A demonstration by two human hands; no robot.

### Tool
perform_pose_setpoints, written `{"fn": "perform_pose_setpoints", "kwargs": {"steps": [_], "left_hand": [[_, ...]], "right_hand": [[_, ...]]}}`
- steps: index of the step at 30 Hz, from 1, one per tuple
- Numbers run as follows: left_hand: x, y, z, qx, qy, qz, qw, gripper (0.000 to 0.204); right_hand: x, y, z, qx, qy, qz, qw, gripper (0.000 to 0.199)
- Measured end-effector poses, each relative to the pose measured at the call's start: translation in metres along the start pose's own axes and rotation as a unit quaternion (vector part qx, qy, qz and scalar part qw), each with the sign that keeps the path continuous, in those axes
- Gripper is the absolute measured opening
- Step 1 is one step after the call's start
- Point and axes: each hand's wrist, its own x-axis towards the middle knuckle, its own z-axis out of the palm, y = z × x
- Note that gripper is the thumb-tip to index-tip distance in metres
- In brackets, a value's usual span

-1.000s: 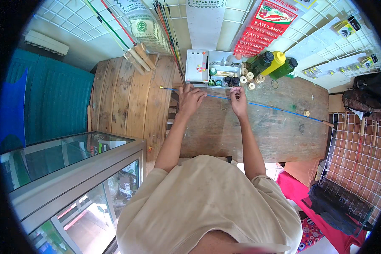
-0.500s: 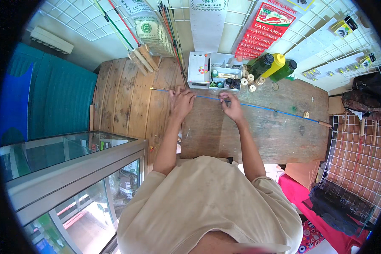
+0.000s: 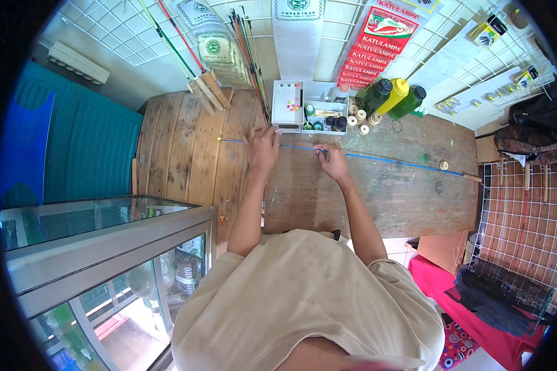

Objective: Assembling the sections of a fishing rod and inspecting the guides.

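Observation:
A thin blue fishing rod lies across the table, its yellow tip at the left and its wooden handle at the right. Around the middle of the rod, my right hand is closed, thumb and fingers pinching the blank. My left hand is over the rod's thinner left part, just below the tray's corner. Its fingers are bent and somewhat apart, partly blurred, and I see nothing held in them.
Behind the hands stands a white divided tray with small jars and coloured beads. Wooden spools and squeeze bottles are right of it. Several rods with wooden handles lean at the back left. A glass cabinet flanks the near left.
My left hand has shifted slightly left and its fingers have come up off the rod toward the tray. My right hand's fingers have closed more tightly on the rod. The view has tilted slightly.

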Motion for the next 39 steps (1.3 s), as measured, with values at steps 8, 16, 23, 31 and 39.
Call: {"fn": "perform_pose_setpoints", "kwargs": {"steps": [8, 16, 23, 31, 39], "left_hand": [[0.003, 0.007, -0.022, 0.059, 0.025, -0.183, 0.981, 0.024], [-0.005, 0.012, -0.006, -0.107, 0.078, 0.093, 0.987, 0.012], [-0.018, 0.029, 0.017, -0.120, -0.067, 0.235, 0.962, 0.014], [-0.020, 0.008, 0.008, -0.065, -0.151, 0.162, 0.973, 0.018], [-0.022, 0.023, 0.005, -0.065, -0.103, 0.261, 0.958, 0.018]], "right_hand": [[0.000, 0.008, 0.003, 0.014, 0.010, 0.000, 1.000, 0.011], [0.000, 0.004, 0.002, 0.035, 0.012, -0.009, 0.999, 0.017], [0.001, -0.011, -0.003, 0.022, -0.011, -0.012, 1.000, 0.018], [-0.013, -0.011, -0.012, -0.049, 0.008, -0.048, 0.998, 0.015], [-0.006, -0.026, -0.012, -0.027, -0.059, -0.048, 0.997, 0.013]]}}
